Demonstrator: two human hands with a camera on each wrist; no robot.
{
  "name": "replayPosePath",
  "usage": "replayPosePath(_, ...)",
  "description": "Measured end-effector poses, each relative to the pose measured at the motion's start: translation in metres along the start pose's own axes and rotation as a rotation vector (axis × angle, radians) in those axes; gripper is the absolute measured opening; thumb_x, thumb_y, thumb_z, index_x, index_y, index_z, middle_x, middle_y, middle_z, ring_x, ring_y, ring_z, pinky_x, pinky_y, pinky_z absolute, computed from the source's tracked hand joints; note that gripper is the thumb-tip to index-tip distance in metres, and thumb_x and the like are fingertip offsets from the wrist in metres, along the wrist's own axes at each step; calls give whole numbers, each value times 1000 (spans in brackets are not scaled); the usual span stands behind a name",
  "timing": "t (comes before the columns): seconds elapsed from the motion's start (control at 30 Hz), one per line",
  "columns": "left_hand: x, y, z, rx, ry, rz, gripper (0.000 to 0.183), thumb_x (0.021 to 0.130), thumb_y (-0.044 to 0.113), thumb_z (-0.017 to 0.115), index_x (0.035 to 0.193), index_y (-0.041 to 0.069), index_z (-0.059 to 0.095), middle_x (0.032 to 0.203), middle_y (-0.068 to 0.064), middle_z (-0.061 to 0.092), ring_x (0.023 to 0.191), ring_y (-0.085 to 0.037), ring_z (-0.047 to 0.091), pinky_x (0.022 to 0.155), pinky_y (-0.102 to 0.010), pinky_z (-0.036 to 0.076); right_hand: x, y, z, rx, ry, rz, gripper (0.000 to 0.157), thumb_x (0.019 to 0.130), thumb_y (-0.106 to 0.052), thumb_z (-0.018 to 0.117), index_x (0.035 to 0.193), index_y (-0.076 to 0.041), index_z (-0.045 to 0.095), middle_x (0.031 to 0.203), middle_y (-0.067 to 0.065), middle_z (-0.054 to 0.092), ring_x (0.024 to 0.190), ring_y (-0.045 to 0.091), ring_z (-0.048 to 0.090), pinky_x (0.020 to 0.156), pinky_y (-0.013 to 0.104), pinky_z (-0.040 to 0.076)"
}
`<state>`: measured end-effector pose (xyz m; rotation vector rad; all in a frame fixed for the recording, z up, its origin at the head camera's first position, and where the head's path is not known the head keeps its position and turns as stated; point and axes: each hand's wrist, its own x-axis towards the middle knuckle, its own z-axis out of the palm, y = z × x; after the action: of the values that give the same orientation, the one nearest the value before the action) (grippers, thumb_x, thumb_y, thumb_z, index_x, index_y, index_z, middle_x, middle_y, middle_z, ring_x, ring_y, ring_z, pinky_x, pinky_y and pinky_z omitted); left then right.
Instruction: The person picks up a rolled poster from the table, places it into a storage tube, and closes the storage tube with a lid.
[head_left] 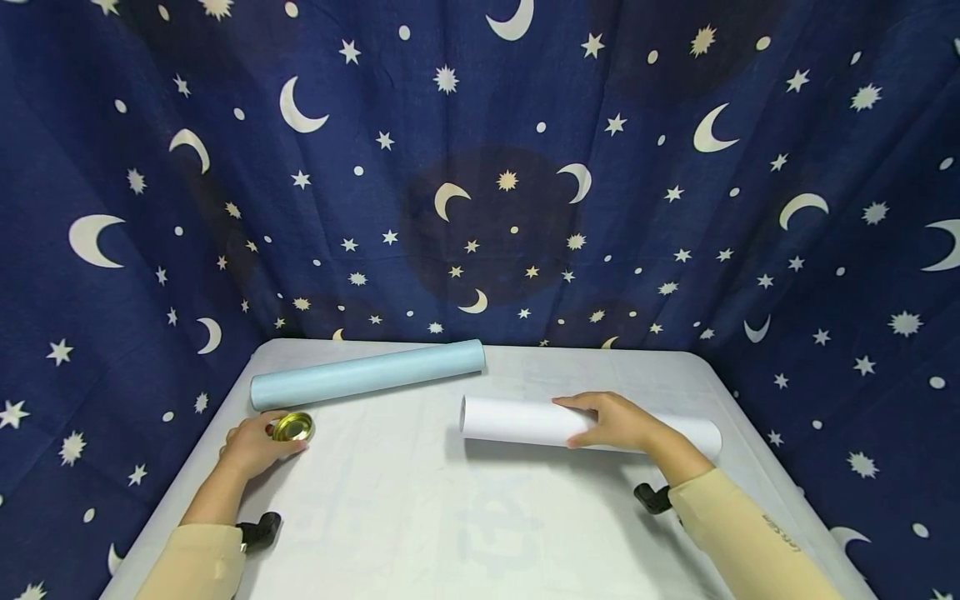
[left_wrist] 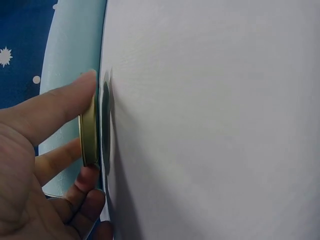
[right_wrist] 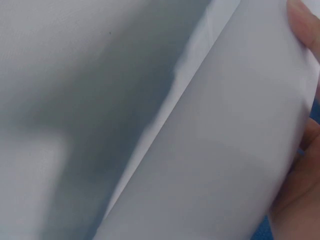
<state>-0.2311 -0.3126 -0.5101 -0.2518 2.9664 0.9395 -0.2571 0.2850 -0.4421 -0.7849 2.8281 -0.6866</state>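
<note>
My left hand pinches a shallow round gold jar lid by its rim, between thumb and fingers. In the left wrist view the lid appears edge-on, close over the white tabletop, with its dark shadow beside it. A light-blue paper roll lies just behind that hand. On the right, my right hand grips a white paper roll from above, thumb on the near side and fingers over the far side. A shadow falls on the cloth along the roll's near edge. The right wrist view shows the white roll large, partly hiding the fingers.
A white cloth covers the table, which has rounded far corners. Dark blue curtains with moons and stars hang behind it and along both sides. Each wrist carries a small black camera mount, such as the left mount.
</note>
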Motion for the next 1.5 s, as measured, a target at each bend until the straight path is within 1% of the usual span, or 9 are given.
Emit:
replayPosePath(0.23,-3,4,0,-44,-10,22,85,78,46,83,141,-1,50,126,-37,52,112,-54,42,82,-62,41,0,1,0,0,5,0,76,75,-54,83,142,-29,58,136,-1,62,124,24,57,102,49,46)
replayPosePath(0.5,-4,14,2,-88,-22,68,84,80,46,82,141,-2,50,134,-38,47,117,-55,41,87,-63,42,-2,-1,-1,14,0,15,76,75,-53,84,143,-29,58,137,2,62,126,26,56,102,50,45)
replayPosePath(0.6,-4,19,5,-103,-21,81,83,80,45,83,141,-2,50,132,-36,49,117,-53,43,88,-62,43,-2,-1,-1,21,-3,17,77,75,-53,83,143,-28,58,137,2,61,126,26,56,102,50,45)
replayPosePath(0.77,-5,27,8,-118,-7,153,78,80,43,83,138,0,55,123,-30,58,112,-46,51,86,-57,46,-3,-1,0,17,-1,19,77,74,-54,84,142,-28,58,137,2,62,125,26,57,102,50,46)
replayPosePath(0.93,-6,39,10,-133,5,224,70,81,40,84,134,2,59,125,-25,62,113,-41,54,86,-54,48,-4,1,0,5,7,10,77,74,-54,84,142,-27,59,136,1,63,122,24,58,99,48,47)
replayPosePath(1.07,-9,50,11,-180,-11,253,67,82,36,84,134,2,59,129,-24,61,117,-44,54,91,-56,48,-4,1,0,2,10,-2,76,75,-53,84,142,-26,59,135,2,63,121,23,59,98,47,48)
replayPosePath(1.17,-11,57,11,-224,-31,275,66,84,35,83,136,2,59,132,-24,59,121,-46,52,96,-59,45,-5,1,0,-1,11,-4,77,75,-53,84,142,-26,59,135,2,63,121,23,59,99,47,48)
replayPosePath(1.23,-11,61,11,-240,-42,277,66,84,34,82,137,3,58,133,-24,58,122,-45,51,97,-59,44,-5,1,0,-3,9,-2,77,75,-53,83,142,-26,59,136,2,63,122,23,59,99,47,48)
replayPosePath(1.5,-14,78,13,-243,-70,300,69,87,35,80,143,5,53,133,-23,57,123,-44,49,96,-61,43,-5,0,1,-3,12,1,77,75,-55,83,142,-28,59,136,1,63,122,23,58,99,48,47)
